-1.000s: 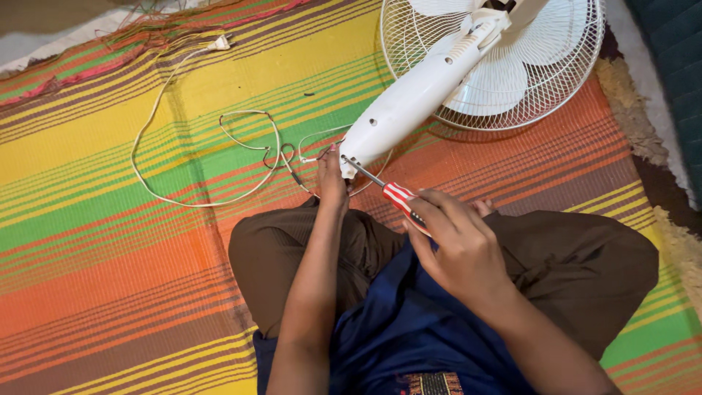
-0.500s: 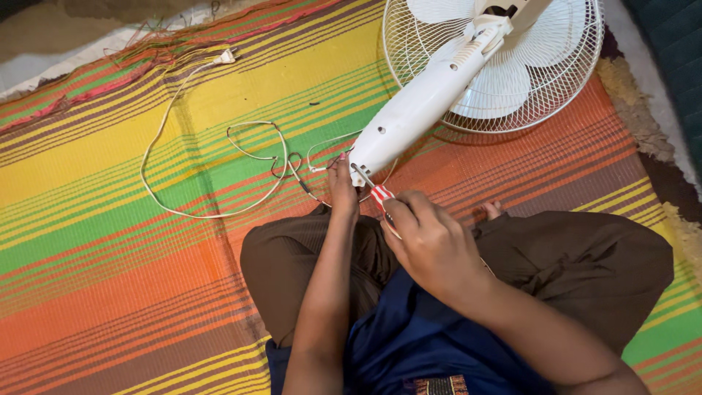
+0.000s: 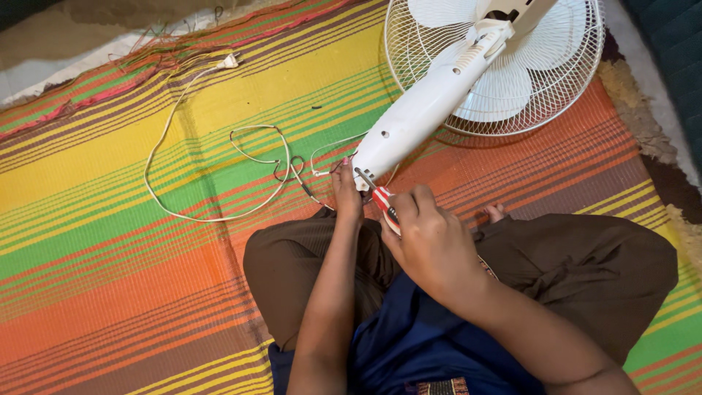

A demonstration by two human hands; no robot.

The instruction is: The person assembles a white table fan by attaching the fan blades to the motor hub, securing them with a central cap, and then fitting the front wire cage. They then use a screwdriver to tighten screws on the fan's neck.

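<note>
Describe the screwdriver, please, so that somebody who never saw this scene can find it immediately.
Start at the white fan lying on the striped mat and follow its white stem down to its lower end. There the right hand holds the screwdriver, its metal tip at the stem's end. Its red-and-white striped handle sets it apart from the white cord nearby.

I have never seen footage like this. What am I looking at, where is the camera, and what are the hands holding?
The single picture comes from a camera worn on a person's head, looking down at their lap as they sit on a striped woven mat. The right hand grips a red-and-white striped screwdriver, its tip at the lower end of a white plastic fan stem. The left hand steadies that end. The stem leads to a white wire fan cage. A thin white power cord loops across the mat.
</note>
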